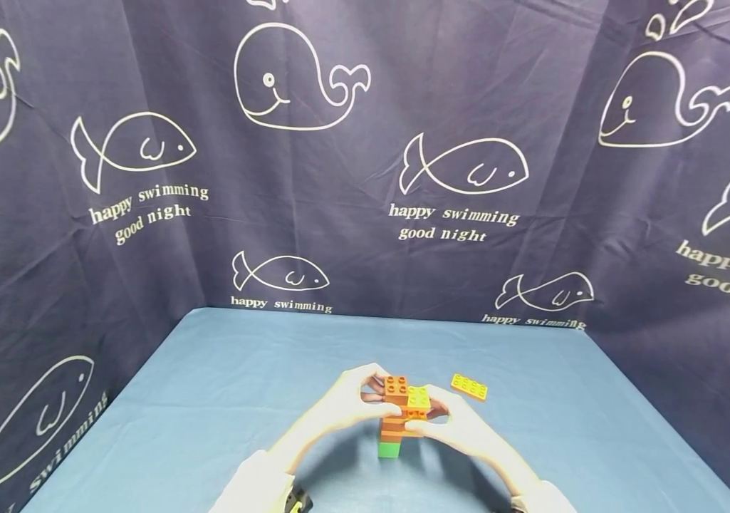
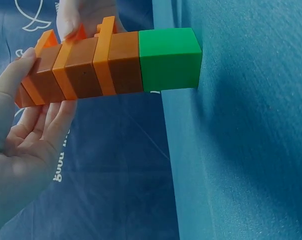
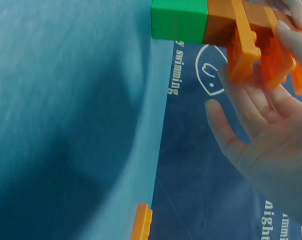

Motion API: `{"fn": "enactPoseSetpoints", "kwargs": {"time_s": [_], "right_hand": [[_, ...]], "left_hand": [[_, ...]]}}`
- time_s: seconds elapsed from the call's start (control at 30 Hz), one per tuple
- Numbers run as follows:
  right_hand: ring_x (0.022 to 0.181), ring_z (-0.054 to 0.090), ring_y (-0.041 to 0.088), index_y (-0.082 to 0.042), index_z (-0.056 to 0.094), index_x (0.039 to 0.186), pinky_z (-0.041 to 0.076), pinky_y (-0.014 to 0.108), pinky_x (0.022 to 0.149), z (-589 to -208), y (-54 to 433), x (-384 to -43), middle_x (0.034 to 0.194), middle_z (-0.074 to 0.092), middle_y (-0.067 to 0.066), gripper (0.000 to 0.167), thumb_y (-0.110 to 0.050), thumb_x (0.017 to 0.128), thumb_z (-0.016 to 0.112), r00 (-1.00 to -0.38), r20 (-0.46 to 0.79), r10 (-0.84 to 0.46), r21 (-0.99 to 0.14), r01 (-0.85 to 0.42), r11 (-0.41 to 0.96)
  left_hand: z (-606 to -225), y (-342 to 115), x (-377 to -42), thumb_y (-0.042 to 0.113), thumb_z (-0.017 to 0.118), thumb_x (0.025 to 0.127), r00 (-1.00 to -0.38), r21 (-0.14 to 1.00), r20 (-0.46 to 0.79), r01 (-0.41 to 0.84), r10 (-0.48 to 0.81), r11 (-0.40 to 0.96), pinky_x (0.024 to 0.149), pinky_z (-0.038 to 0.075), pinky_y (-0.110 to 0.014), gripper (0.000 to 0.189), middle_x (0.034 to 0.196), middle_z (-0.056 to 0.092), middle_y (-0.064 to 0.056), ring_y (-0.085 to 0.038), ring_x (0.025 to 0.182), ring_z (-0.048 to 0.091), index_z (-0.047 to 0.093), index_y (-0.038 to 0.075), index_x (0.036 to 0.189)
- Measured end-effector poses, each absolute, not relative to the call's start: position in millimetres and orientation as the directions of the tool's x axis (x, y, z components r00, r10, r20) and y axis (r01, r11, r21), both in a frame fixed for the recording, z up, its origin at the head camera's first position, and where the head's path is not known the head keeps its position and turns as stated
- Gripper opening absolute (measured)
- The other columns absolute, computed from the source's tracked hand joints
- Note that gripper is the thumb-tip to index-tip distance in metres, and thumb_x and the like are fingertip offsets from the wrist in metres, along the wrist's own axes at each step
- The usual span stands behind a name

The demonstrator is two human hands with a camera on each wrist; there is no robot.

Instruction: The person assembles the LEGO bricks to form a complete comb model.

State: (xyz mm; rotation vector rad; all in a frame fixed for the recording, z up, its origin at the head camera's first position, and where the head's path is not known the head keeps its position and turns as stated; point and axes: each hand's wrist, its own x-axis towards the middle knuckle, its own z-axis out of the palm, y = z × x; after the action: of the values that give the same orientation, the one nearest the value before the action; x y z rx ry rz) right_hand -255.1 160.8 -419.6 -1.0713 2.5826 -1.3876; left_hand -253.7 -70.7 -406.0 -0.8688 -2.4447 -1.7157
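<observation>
A tower of toy building blocks stands upright on the table. Its base is a green block, with brown blocks and thin orange plates alternating above. The plates jut out to the right, as an orange plate shows in the right wrist view. My left hand grips the tower's upper part from the left, thumb in front and fingers behind. From the right, my right hand holds the jutting plates between thumb and fingers. In the head view the top shows a brown block beside a yellow-orange plate.
A loose orange plate lies on the blue table, behind and right of the tower. Dark curtains printed with white whales and fish enclose the back and sides.
</observation>
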Motion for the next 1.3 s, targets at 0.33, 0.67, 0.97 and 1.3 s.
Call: {"fn": "enactPoseSetpoints", "kwargs": {"time_s": [0.33,0.67,0.97,1.3], "right_hand": [[0.096,0.062,0.007,-0.014,0.061,0.106,0.052,0.034,0.083,-416,171,-256,0.103,0.066,0.002,0.022,-0.023,0.087,0.067,-0.764,0.298,-0.572,-0.743,-0.562,0.364],[0.093,0.063,0.005,-0.015,0.063,0.11,0.05,0.026,0.08,-416,185,-260,0.106,0.068,0.002,0.021,-0.023,0.09,0.063,-0.78,0.324,-0.536,-0.732,-0.565,0.38],[0.088,0.064,0.008,-0.01,0.067,0.106,0.052,0.025,0.075,-420,190,-269,0.101,0.069,0.005,0.018,-0.014,0.089,0.064,-0.778,0.441,-0.448,-0.689,-0.613,0.385],[0.083,0.063,0.003,-0.014,0.068,0.105,0.051,0.022,0.075,-420,191,-273,0.099,0.071,0.002,0.019,-0.022,0.088,0.065,-0.894,0.381,-0.234,-0.753,-0.447,0.483]], "left_hand": [[-407,-72,-253,0.026,0.079,0.075,-0.85,0.84,0.334,0.464,0.407,0.282,0.081,0.052,-0.017,0.032,0.093,0.061,0.002,-0.006,0.087,0.058,0.06,0.016,0.1],[-410,-71,-255,0.022,0.079,0.075,-0.864,0.859,0.308,0.433,0.399,0.272,0.082,0.052,-0.018,0.031,0.095,0.061,0.0,-0.008,0.089,0.057,0.06,0.017,0.099],[-408,-72,-255,0.017,0.079,0.075,-0.854,0.872,0.314,0.432,0.414,0.229,0.083,0.052,-0.019,0.03,0.099,0.063,0.0,-0.007,0.089,0.059,0.061,0.014,0.099],[-410,-72,-256,0.022,0.079,0.075,-0.856,0.865,0.313,0.436,0.411,0.25,0.083,0.052,-0.018,0.031,0.095,0.061,0.001,-0.007,0.089,0.057,0.06,0.014,0.099]]}}
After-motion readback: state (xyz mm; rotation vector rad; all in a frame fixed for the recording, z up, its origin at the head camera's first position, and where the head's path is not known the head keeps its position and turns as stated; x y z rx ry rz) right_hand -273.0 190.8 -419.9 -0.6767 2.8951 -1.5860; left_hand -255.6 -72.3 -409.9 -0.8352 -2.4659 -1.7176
